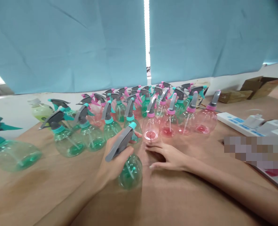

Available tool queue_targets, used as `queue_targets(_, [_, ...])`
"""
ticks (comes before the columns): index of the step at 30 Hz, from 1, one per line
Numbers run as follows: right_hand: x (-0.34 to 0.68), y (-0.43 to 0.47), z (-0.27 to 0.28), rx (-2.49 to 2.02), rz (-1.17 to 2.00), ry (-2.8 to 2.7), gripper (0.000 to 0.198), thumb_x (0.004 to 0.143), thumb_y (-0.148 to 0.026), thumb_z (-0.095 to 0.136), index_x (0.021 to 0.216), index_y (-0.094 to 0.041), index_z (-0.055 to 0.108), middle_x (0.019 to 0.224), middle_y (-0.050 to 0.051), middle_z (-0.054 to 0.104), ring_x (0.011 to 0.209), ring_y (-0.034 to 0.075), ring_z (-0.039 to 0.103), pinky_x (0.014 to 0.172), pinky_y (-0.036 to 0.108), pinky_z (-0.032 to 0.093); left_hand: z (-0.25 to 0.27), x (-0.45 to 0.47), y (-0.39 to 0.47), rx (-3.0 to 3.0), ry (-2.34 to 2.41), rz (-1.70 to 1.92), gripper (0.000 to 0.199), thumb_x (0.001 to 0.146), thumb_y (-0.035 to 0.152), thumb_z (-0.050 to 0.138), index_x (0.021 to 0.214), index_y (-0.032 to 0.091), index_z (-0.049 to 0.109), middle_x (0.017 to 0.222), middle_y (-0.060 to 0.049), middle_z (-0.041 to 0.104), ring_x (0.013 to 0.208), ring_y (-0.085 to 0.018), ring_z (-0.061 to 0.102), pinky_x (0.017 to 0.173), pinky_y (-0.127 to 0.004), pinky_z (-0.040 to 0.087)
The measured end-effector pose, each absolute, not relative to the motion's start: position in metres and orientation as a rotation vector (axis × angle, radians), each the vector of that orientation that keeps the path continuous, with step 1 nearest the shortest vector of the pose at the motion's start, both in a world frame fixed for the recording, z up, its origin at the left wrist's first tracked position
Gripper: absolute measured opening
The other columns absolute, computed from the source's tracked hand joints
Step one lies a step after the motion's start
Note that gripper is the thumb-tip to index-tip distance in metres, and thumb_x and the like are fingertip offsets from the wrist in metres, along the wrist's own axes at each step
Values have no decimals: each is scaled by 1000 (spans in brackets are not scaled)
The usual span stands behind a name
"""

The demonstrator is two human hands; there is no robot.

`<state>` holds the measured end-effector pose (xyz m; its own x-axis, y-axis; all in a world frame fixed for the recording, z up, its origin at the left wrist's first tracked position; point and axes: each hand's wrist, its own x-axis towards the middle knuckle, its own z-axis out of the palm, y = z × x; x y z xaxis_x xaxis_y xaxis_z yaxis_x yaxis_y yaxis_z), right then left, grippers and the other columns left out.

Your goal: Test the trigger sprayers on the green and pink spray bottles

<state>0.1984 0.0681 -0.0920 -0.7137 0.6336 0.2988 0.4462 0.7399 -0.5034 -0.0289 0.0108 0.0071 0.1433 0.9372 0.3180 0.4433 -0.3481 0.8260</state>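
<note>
My left hand (116, 158) is wrapped round the neck of a green spray bottle (130, 175) with a grey and teal trigger head, near the middle of the table. The bottle tilts slightly, and its neck is hidden by my fingers. Just to the right, my right hand (168, 157) lies low over the tabletop with fingers stretched out and nothing in them. Its fingertips are close to the base of a pink spray bottle (150, 127). Another green spray bottle (91, 135) stands left of my left hand, in a row with others like it.
Several more green and pink spray bottles crowd the back of the wooden table (176, 197). A white power strip (237, 124) with plugged-in adapters lies at the right, near cardboard boxes (254, 89). A pale green bottle (41, 110) stands back left. Blue sheeting (82, 47) hangs behind.
</note>
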Motion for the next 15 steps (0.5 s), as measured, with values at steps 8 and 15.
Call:
queue_targets(8, [202, 63, -92, -793, 564, -2531, 82, 79, -64, 66, 144, -19, 46, 152, 14, 40, 142, 30, 36, 116, 50, 29, 2, -31, 13, 1900, 1327, 1156, 35, 73, 27, 53, 104, 27, 68, 72, 0, 63, 69, -20, 58, 68, -34, 47])
queue_targets(15, [202, 63, -90, -805, 552, -2555, 82, 80, -65, 64, 145, -18, 46, 152, 13, 39, 143, 29, 34, 118, 49, 27, 6, -27, 11, 1869, 1348, 1160, 21, 69, 28, 52, 85, 26, 65, 64, 2, 56, 57, -18, 52, 55, -31, 39])
